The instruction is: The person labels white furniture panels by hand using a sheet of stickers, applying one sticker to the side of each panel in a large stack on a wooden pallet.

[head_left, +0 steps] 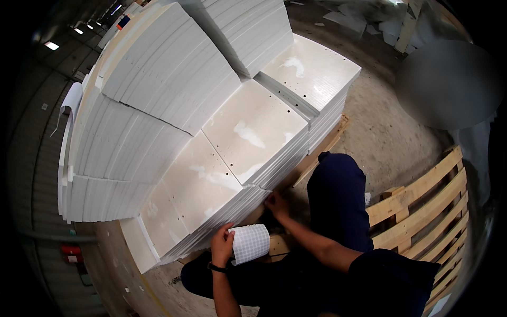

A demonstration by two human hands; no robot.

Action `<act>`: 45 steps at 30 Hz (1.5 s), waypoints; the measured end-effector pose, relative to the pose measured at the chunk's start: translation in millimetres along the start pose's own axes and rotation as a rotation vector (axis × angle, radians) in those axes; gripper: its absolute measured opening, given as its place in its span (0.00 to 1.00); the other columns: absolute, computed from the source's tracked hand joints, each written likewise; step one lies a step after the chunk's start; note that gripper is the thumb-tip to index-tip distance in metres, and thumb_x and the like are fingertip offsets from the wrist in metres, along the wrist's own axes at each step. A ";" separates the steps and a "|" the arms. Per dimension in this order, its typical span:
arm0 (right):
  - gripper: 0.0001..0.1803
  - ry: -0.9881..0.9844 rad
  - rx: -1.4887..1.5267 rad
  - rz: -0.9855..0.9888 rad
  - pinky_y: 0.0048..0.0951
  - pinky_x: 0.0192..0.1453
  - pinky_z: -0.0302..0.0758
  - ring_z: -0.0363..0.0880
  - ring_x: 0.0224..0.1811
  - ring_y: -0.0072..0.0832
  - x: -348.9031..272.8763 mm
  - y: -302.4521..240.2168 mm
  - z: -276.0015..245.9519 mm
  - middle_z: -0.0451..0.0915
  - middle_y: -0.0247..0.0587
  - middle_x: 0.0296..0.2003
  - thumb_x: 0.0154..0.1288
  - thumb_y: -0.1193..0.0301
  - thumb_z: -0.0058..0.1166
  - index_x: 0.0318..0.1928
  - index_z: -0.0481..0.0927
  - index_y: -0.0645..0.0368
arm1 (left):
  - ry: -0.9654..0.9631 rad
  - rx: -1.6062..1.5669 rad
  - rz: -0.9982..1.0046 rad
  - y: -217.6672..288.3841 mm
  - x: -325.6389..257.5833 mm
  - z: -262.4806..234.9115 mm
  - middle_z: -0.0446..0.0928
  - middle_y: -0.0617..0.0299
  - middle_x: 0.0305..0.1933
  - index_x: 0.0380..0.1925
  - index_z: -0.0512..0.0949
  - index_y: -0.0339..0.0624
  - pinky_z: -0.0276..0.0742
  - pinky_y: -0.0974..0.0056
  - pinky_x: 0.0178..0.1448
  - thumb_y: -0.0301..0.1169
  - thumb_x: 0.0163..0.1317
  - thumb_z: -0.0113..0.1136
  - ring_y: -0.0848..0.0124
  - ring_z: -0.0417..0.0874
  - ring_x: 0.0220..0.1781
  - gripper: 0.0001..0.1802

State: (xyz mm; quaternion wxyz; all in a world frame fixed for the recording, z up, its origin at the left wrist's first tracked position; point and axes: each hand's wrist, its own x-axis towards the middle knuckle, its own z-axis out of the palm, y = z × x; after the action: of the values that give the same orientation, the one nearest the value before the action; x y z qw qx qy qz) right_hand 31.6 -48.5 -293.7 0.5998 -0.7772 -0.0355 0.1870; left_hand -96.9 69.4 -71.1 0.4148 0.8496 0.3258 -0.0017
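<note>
1. Two hands work at the stack edge: left hand [222,244] grips a curled sheet of small labels [250,243].
2. Right hand [275,203], fingers pinched, touches the white panel stack [232,158] at its front corner.
3. Labelling looks early; taller stacks [153,90] beyond show no labels.
4. Empty pallet [422,206] lies right.

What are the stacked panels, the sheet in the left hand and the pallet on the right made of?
Stacked panels: likely laminated board, glossy cream faces with glare, drilled holes, thin layered edges.
Gridded sheet held by the left hand: looks like paper, possibly sticker backing; it curls.
Pallet: bare wood slats, visible grain.
</note>
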 end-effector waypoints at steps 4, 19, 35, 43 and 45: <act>0.16 0.027 0.104 -0.011 0.37 0.37 0.71 0.76 0.32 0.41 -0.9 2.3 10.3 0.76 0.44 0.28 0.48 0.66 0.60 0.35 0.71 0.58 | -0.013 0.014 0.003 -3.3 2.4 2.3 0.66 0.65 0.21 0.45 0.77 0.42 0.65 0.69 0.31 0.25 0.55 0.56 0.75 0.67 0.24 0.15; 0.09 0.327 -0.118 -0.009 0.37 0.37 0.69 0.72 0.32 0.42 14.9 24.2 11.5 0.74 0.48 0.28 0.46 0.72 0.58 0.29 0.72 0.59 | -0.023 0.025 0.019 -11.9 4.8 6.8 0.67 0.64 0.20 0.45 0.77 0.42 0.65 0.69 0.31 0.25 0.56 0.55 0.75 0.66 0.23 0.15; 0.18 0.189 -0.044 -0.173 0.38 0.48 0.67 0.69 0.42 0.46 -4.7 28.6 41.5 0.69 0.50 0.37 0.46 0.79 0.52 0.42 0.69 0.61 | -0.053 0.054 0.034 7.5 7.0 10.7 0.67 0.64 0.21 0.46 0.76 0.42 0.67 0.69 0.31 0.25 0.56 0.56 0.75 0.68 0.24 0.15; 0.10 0.261 -0.050 -0.079 0.38 0.47 0.67 0.69 0.42 0.45 -6.0 13.8 42.6 0.71 0.48 0.34 0.47 0.78 0.52 0.33 0.71 0.59 | -0.052 0.059 0.017 -1.6 0.9 3.8 0.67 0.66 0.21 0.46 0.76 0.41 0.65 0.70 0.31 0.24 0.56 0.56 0.76 0.67 0.24 0.16; 0.09 0.256 -0.045 -0.119 0.38 0.46 0.67 0.69 0.42 0.45 -5.7 19.0 43.5 0.71 0.48 0.35 0.48 0.77 0.51 0.33 0.71 0.59 | -0.033 0.059 0.020 -3.6 -0.1 3.2 0.67 0.63 0.20 0.46 0.76 0.41 0.66 0.68 0.30 0.26 0.56 0.56 0.73 0.68 0.23 0.15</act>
State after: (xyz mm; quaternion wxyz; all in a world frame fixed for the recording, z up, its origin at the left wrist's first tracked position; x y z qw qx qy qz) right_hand 8.6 -15.4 -319.3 0.5920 -0.8044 -0.0086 0.0496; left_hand -98.1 68.6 -75.6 0.3950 0.8644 0.3105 -0.0211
